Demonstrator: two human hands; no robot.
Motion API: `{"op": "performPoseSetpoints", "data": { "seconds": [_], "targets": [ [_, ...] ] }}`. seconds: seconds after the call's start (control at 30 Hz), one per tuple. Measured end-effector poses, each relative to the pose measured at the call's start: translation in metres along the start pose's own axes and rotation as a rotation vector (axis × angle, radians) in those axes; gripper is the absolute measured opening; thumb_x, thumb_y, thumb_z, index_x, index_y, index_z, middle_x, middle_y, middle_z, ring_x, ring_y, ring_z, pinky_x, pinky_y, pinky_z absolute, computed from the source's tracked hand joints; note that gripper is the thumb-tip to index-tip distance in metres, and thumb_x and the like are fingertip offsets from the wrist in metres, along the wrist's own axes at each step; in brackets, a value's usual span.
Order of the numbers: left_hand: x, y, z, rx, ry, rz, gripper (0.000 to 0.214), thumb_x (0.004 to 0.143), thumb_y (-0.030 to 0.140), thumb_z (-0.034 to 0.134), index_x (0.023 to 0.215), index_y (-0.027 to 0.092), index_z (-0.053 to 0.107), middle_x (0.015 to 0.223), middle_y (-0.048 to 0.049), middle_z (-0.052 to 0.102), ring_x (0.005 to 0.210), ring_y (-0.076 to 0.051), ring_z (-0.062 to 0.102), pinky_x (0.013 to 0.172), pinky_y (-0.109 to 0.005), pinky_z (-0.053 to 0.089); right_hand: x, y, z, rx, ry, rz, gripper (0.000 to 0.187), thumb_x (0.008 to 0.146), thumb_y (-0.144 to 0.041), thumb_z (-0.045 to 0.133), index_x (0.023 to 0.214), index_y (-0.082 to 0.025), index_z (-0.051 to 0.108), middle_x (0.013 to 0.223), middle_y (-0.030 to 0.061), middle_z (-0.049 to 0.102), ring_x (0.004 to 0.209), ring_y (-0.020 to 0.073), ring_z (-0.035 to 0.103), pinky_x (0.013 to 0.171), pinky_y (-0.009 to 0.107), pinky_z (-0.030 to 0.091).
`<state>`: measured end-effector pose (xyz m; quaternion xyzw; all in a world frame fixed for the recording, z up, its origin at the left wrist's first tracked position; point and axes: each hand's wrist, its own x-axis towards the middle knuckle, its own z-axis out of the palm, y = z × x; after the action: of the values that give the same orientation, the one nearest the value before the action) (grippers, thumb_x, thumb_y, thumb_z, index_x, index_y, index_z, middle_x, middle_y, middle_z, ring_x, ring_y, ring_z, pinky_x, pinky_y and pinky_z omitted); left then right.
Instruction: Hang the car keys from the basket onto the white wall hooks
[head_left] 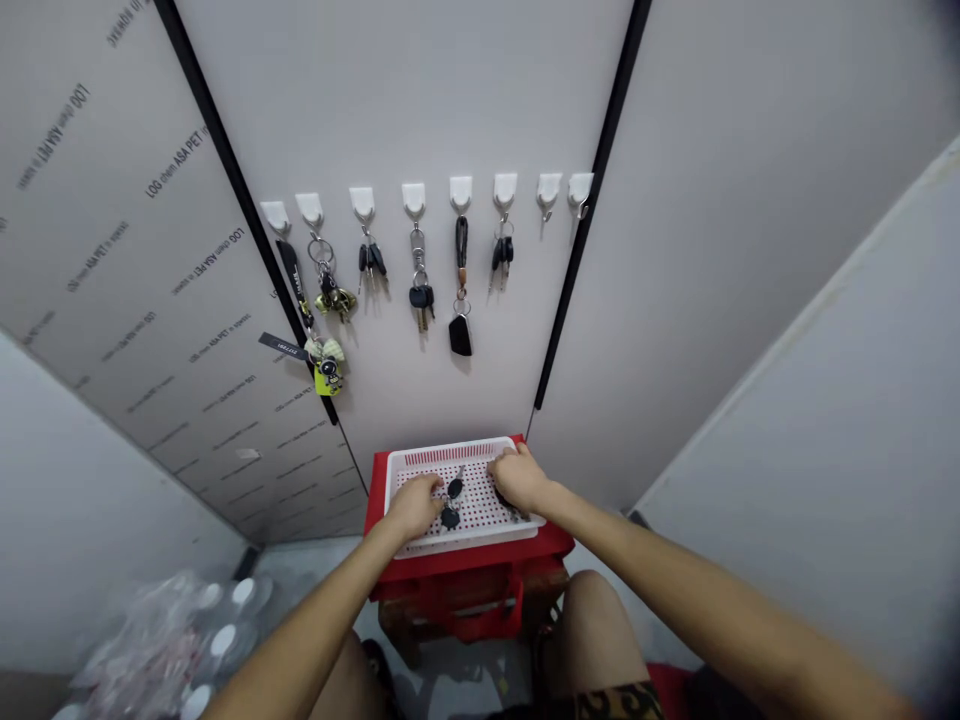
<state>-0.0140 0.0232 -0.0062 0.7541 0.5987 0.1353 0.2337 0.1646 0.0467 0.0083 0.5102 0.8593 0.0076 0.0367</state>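
Observation:
A white perforated tray (450, 455) sits on a red stool (465, 570) against the wall. My left hand (414, 505) rests in the tray with its fingers bent over a black key bunch (452, 503). My right hand (517, 478) lies at the tray's right side, fingers curled down onto something dark that I cannot make out. Above on the wall runs a row of white hooks (460, 190); several carry key rings (421, 290), and the two rightmost hooks (564, 190) are bare.
A key ring with a small astronaut charm (328, 365) hangs low at the left. A bundle of plastic-wrapped bottles (172, 640) lies on the floor at lower left. My knees (592, 620) are just under the stool's front edge. Grey wall panels close in on both sides.

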Motion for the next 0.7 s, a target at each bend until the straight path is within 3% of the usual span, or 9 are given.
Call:
{"op": "performPoseSetpoints", "data": {
  "seconds": [0.17,0.37,0.5,0.6,0.7],
  "targets": [
    [0.006,0.015,0.000,-0.234,0.049,0.053,0.031,0.061,0.016,0.046,0.091,0.015,0.050,0.093,-0.0065,0.055,0.086,-0.015,0.048,0.077,-0.025,0.034,-0.006,0.007,-0.019,0.372,0.085,0.071,0.021,0.062,-0.012,0.039,0.069,-0.016,0.058,0.070,0.0044,0.061,0.067,0.0137,0.052,0.065,0.026,0.034],
    [0.021,0.067,-0.015,-0.742,0.101,0.199,0.037,0.059,0.017,0.053,0.095,0.014,0.047,0.098,-0.0069,0.052,0.089,-0.013,0.047,0.079,-0.025,0.034,-0.006,0.011,-0.067,1.002,0.226,0.120,0.009,0.061,-0.017,0.044,0.063,-0.014,0.052,0.051,-0.0029,0.052,0.045,0.0067,0.045,0.047,0.018,0.036],
    [0.037,0.110,-0.046,-0.993,0.061,0.218,0.019,0.065,0.019,0.046,0.083,0.012,0.049,0.075,-0.0036,0.057,0.063,-0.008,0.052,0.059,-0.021,0.039,-0.003,0.023,-0.118,1.299,0.373,0.216,0.004,0.060,-0.017,0.046,0.061,-0.014,0.049,0.046,-0.0054,0.048,0.038,0.0042,0.042,0.043,0.017,0.037],
    [0.049,0.143,-0.080,-1.099,0.089,0.194,0.017,0.067,0.022,0.044,0.080,0.012,0.048,0.060,0.0010,0.053,0.045,-0.004,0.046,0.045,-0.016,0.034,0.000,0.039,-0.162,1.362,0.492,0.243,0.005,0.061,-0.017,0.048,0.059,-0.013,0.048,0.043,-0.0054,0.046,0.037,0.0037,0.041,0.042,0.017,0.038],
    [0.061,0.171,-0.111,-1.152,0.158,0.193,0.021,0.069,0.021,0.042,0.089,0.014,0.044,0.062,0.0008,0.052,0.043,-0.003,0.046,0.042,-0.014,0.032,0.004,0.056,-0.203,1.380,0.639,0.274,0.006,0.061,-0.017,0.048,0.057,-0.013,0.047,0.043,-0.0043,0.047,0.037,0.0036,0.042,0.040,0.016,0.038]
  ]
}}
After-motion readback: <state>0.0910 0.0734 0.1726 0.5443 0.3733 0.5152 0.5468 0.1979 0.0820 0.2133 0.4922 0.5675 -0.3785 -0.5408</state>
